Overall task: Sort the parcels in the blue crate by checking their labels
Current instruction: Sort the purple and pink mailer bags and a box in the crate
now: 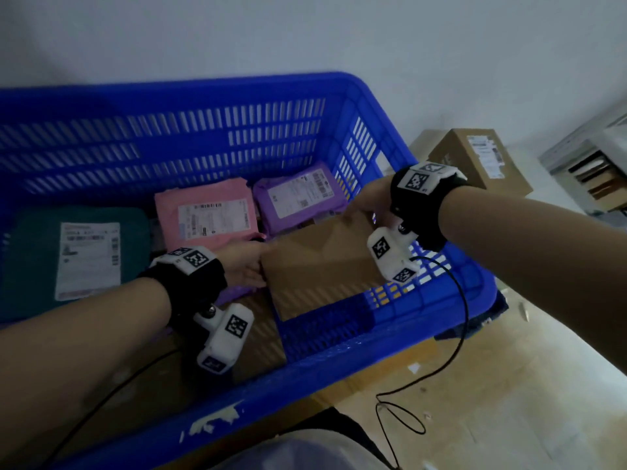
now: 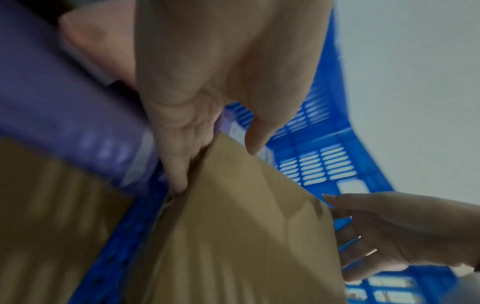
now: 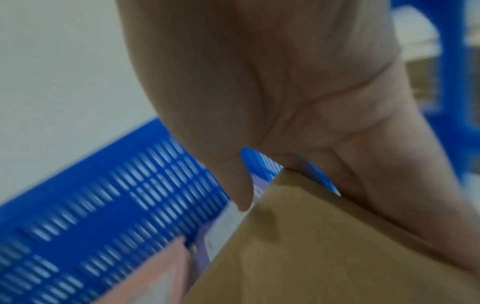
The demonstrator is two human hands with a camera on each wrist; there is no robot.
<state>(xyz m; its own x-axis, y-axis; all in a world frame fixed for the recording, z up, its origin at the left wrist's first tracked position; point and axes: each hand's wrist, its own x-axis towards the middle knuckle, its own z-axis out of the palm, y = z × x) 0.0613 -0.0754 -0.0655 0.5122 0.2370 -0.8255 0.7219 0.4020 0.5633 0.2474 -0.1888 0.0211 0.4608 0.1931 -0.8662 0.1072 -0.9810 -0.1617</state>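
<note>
- Brown cardboard box [image 1: 319, 266] sits tilted at the right end of the blue crate [image 1: 210, 96], held between both hands, plain side up as far as I can see.
- left hand [image 1: 242, 264] grips the box's left edge; from the left wrist camera the fingers [image 2: 179, 164] are pressed together down the side of the box and the thumb [image 2: 259, 131] sits on its top face, so it's a pinch on that edge.
- right hand [image 1: 368, 201] holds the far right corner. The right wrist view shows the thumb [image 3: 239, 185] on one side of the corner and the rest of the hand wrapped round the other side.
- pink parcel [image 1: 207, 215] lies flat just left of the box, label up, and a purple parcel [image 1: 298, 195] is next to it at the far right, also label up.
- teal parcel [image 1: 78, 252] with a white label is at the left end, apart from the box.
- Another purple packet [image 2: 64, 123] is close under the left wrist.
- Outside the crate, a second cardboard box [image 1: 481, 157] sits on the floor to the far right, near a shelf [image 1: 590, 167].
</note>
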